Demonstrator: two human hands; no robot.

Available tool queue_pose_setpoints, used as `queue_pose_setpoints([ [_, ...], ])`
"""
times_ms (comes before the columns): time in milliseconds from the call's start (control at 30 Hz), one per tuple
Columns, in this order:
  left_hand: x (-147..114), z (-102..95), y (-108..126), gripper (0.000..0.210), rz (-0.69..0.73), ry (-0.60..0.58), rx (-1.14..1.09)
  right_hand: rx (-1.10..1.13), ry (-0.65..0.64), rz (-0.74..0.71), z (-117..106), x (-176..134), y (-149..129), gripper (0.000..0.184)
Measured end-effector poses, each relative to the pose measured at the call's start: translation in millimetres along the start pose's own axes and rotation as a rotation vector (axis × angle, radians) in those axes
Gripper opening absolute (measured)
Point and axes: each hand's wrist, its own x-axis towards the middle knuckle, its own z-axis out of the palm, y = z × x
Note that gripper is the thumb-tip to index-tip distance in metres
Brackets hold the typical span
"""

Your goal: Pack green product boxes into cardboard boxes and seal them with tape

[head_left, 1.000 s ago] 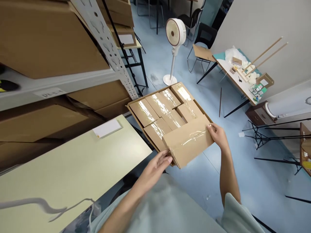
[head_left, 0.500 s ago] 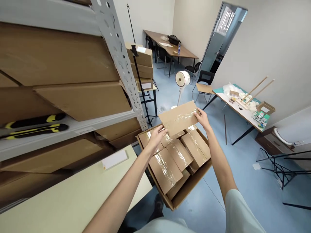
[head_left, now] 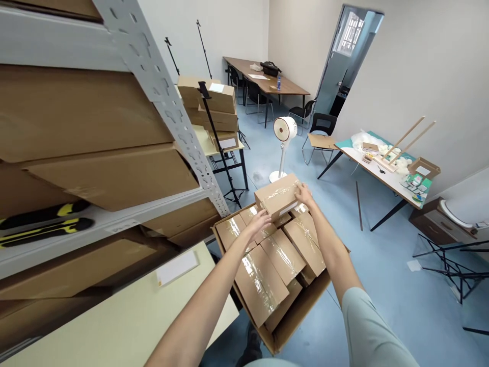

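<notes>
A small taped cardboard box (head_left: 275, 195) is between my hands, over the far end of a large open carton (head_left: 301, 311). My left hand (head_left: 260, 223) has its fingers at the box's near left corner. Gripping the box's right end, my right hand (head_left: 303, 194) has its fingers over the top edge. Part of a white label shows on the box's near side. Several similar taped boxes (head_left: 282, 255) fill the carton, and a gap runs along its near right wall. What the held box's underside touches is hidden.
Grey metal shelving (head_left: 168, 117) with cardboard boxes stands at my left. Below it, a pale tabletop (head_left: 126, 321) bears a white slab-like object (head_left: 178, 267). A white fan (head_left: 284, 135) and a black stand (head_left: 217, 137) are beyond the carton. A cluttered table (head_left: 397, 186) stands right.
The held box has tipped from showing its broad taped face to lying flatter, with its near side now visible. Both hands moved with it. The view has shifted slightly.
</notes>
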Motion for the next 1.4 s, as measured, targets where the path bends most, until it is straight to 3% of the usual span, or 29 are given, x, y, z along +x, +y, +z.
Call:
queue_pose_setpoints([
  [133, -26, -13.3, -6, 0.069, 0.024, 0.04, 0.038, -0.005, 0.034, -0.02, 1, -17, 11, 0.075],
  [233, -71, -40.7, -17, 0.076, 0.035, 0.108, 0.055, 0.075, 0.114, -0.07, 6, -52, 22, 0.081],
  [367, -157, -98.2, -44, 0.091, 0.064, 0.223, 0.147, 0.259, 0.191, -0.134, 31, -140, 30, 0.092],
  [467, -228, -144.2, -70, 0.096, 0.046, 0.369, 0.162, 0.376, 0.147, -0.118, 63, -220, 22, 0.086],
  [533, -273, -168.4, -86, 0.096, 0.032, 0.468, 0.135, 0.458, 0.053, -0.117, 87, -267, 9, 0.079],
  [667, -351, -189.3, -99, 0.092, 0.078, 0.697, 0.063, 0.559, -0.164, -0.172, 136, -331, -34, 0.066],
  [900, -456, -183.7, -77, 0.069, 0.227, 0.982, 0.116, 0.639, -0.519, -0.426, 195, -390, -150, 0.061],
  [1133, -586, -206.4, -89, 0.067, 0.367, 1.307, 0.07, 0.662, -0.674, -0.725, 209, -471, -251, 0.052],
  [1400, -745, -244.0, -142, 0.047, 0.553, 1.683, 0.031, 0.71, -0.823, -0.981, 221, -624, -351, 0.043],
])
